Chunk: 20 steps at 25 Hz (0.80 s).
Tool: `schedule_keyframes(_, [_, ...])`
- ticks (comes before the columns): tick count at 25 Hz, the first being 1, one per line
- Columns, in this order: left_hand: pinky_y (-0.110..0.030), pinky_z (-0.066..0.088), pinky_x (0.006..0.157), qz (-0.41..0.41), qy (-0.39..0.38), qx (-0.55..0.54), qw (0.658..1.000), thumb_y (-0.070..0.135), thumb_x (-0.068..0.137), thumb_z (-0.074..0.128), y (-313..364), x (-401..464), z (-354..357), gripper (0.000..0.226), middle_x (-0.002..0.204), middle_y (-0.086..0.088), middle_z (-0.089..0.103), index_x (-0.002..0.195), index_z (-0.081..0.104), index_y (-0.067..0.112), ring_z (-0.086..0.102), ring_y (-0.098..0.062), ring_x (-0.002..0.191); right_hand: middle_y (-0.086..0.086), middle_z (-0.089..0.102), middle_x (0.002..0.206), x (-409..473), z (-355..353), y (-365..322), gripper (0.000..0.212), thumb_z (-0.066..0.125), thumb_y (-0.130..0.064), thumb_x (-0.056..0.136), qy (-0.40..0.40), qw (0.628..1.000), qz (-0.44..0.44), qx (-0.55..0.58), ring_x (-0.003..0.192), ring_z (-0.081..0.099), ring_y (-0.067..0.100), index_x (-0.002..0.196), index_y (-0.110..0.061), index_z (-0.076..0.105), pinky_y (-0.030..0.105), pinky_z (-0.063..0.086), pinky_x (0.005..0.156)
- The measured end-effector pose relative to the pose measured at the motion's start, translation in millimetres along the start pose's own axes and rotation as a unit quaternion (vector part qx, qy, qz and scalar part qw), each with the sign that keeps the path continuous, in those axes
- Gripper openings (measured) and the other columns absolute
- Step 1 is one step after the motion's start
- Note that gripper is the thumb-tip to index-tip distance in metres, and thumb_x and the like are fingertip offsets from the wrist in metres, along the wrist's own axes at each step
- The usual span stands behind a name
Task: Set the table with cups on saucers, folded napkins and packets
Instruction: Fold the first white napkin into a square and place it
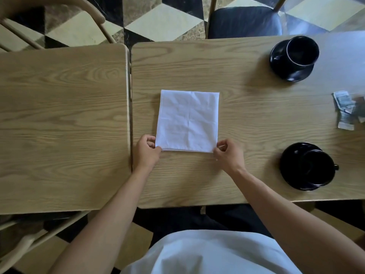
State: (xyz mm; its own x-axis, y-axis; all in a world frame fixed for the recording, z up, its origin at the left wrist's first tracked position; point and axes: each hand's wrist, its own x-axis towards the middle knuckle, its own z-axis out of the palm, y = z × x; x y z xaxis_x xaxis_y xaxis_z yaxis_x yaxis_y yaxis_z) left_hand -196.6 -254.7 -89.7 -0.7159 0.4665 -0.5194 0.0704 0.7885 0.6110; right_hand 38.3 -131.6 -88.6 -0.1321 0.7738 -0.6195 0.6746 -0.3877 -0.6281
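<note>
from my head camera i look down on a wooden table [246, 119], and a second wooden table [63, 125] stands just beside it on the left, with a thin gap between them. a white napkin [188, 121] lies flat on the right table, folded to a near square shape with several layers showing at its near edge. my left hand [147, 150] pinches the near left corner of the napkin, the fingers curled on the cloth. my right hand [229, 153] pinches the near right corner in the same way, thumb and fingers closed on the edge. far on the right a black cup [301, 51] stands on a black saucer [280, 66]. near on the right a second black cup [316, 167] sits on its saucer [288, 175], handle pointing right. between the two cups, at the right edge of the view, some small packets [345, 107] lie in a loose heap, blurred. a dark chair seat [245, 22] is at the far side of the table.
</note>
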Motion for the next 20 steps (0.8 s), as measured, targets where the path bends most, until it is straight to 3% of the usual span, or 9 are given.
schedule_keyframes(2, [-0.019, 0.049, 0.064, 0.015, -0.004, 0.066, 0.998, 0.018, 0.077, 0.073, 0, -2, -1, 0.033, 0.085, 0.007, 0.064, 0.107, 0.062, 0.026, 0.062, -0.005, 0.074, 0.000, 0.070, 0.081, -3, 0, -1, 0.012, 0.066, -0.015, 0.085, 0.001, 1.000, 0.002, -0.009, 0.079, 0.070, 0.025, 0.090, -0.024, 0.061, 0.036, 0.057, 0.066])
schedule_keyframes(4, [-0.038, 0.050, 0.087, 0.079, 0.020, 0.156, 0.984, 0.021, 0.077, 0.070, 5, -6, 3, 0.047, 0.107, -0.004, 0.061, 0.121, 0.058, 0.015, 0.058, -0.024, 0.099, -0.003, 0.067, 0.095, -7, 4, -3, 0.020, 0.064, -0.015, 0.084, 0.041, 0.996, -0.026, -0.069, 0.092, 0.065, 0.022, 0.103, -0.022, 0.061, 0.029, 0.051, 0.074])
schedule_keyframes(7, [-0.050, 0.043, 0.096, 0.273, 0.098, 0.271, 0.918, 0.015, 0.076, 0.067, 22, -10, 19, 0.046, 0.120, -0.021, 0.058, 0.120, 0.061, 0.001, 0.055, -0.043, 0.112, 0.007, 0.055, 0.128, -7, 20, -19, 0.042, 0.061, -0.018, 0.087, 0.100, 0.955, -0.175, -0.219, 0.118, 0.049, 0.027, 0.129, -0.014, 0.058, 0.038, 0.041, 0.101])
schedule_keyframes(11, [-0.059, 0.026, 0.119, 0.421, 0.036, 0.326, 0.846, 0.016, 0.096, 0.056, 50, 21, 56, 0.047, 0.152, -0.023, 0.045, 0.140, 0.054, 0.000, 0.036, -0.041, 0.146, 0.015, 0.035, 0.161, 30, 47, -58, 0.050, 0.052, -0.018, 0.100, 0.054, 0.897, -0.330, -0.288, 0.152, 0.024, 0.035, 0.148, -0.007, 0.046, 0.049, 0.017, 0.125])
schedule_keyframes(16, [-0.052, 0.019, 0.124, 0.393, 0.052, 0.329, 0.857, 0.017, 0.102, 0.043, 73, 73, 76, 0.052, 0.161, -0.020, 0.032, 0.151, 0.040, 0.002, 0.025, -0.038, 0.152, 0.016, 0.021, 0.167, 98, 64, -90, 0.054, 0.034, -0.028, 0.107, 0.035, 0.848, -0.398, -0.349, 0.156, 0.012, 0.036, 0.156, -0.005, 0.033, 0.051, 0.011, 0.126])
schedule_keyframes(20, [-0.052, 0.014, 0.125, 0.392, 0.039, 0.372, 0.840, 0.034, 0.103, 0.039, 65, 88, 81, 0.059, 0.164, -0.024, 0.022, 0.156, 0.033, 0.009, 0.018, -0.040, 0.153, 0.018, 0.020, 0.167, 123, 51, -68, 0.063, 0.037, -0.041, 0.108, 0.041, 0.824, -0.424, -0.374, 0.156, 0.014, 0.034, 0.157, -0.002, 0.031, 0.050, 0.013, 0.126])
